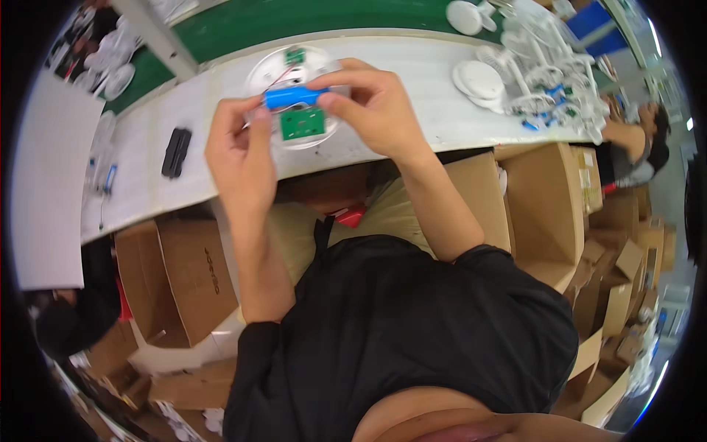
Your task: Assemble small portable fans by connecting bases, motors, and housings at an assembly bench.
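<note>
Between my two hands lies a blue cylindrical battery cell (293,98), held level over a round white plastic housing (255,79) on the bench. My left hand (243,140) pinches its left end between thumb and fingers. At its right end, my right hand (372,107) grips with thumb and forefinger. Just below the cell is a green circuit board (303,124), and a smaller green board (295,56) sits near the housing's far edge. Thin wires, one red, run beside the cell. The fingers hide part of the housing's rim.
On the white bench (221,81), a black elongated object (176,152) lies to the left. White plastic parts and blue cells form a pile (541,81) at the right. Open cardboard boxes (173,280) stand below the bench on both sides. Another person (637,144) is at the far right.
</note>
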Available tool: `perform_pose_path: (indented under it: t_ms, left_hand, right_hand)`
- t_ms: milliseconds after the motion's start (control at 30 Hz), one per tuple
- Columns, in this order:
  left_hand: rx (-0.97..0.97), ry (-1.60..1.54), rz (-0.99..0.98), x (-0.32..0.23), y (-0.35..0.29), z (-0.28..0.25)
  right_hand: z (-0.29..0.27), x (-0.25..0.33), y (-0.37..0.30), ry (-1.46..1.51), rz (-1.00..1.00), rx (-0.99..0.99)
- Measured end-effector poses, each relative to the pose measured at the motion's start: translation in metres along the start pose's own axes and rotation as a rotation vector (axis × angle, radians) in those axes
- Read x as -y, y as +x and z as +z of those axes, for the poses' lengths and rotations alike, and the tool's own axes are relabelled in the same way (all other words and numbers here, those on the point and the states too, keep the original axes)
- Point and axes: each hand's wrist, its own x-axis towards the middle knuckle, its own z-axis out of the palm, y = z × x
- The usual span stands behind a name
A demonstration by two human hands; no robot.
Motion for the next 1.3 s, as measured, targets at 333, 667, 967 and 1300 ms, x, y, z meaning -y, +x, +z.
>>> perform_pose_path:
  t_ms: [333,667,967,1300]
  left_hand:
    - [-0.084,0.266,-0.063,-0.024,0.005,0.007]
    - [-0.239,0.248,-0.023,-0.038,-0.013,0.026]
    - [-0.259,0.116,-0.053,-0.022,-0.025,0.009]
    - [-0.349,0.123,-0.087,-0.014,-0.031,-0.008]
  right_hand:
    - [-0.081,-0.022,0.006,-0.208,-0.042,-0.210]
    - [-0.224,-0.109,-0.008,-1.591,0.327,-0.800]
    - [-0.179,-0.126,-0.004,-0.842,-0.131,-0.621]
    - [-0.126,-0.101,-0.011,-0.812,0.014,-0.401]
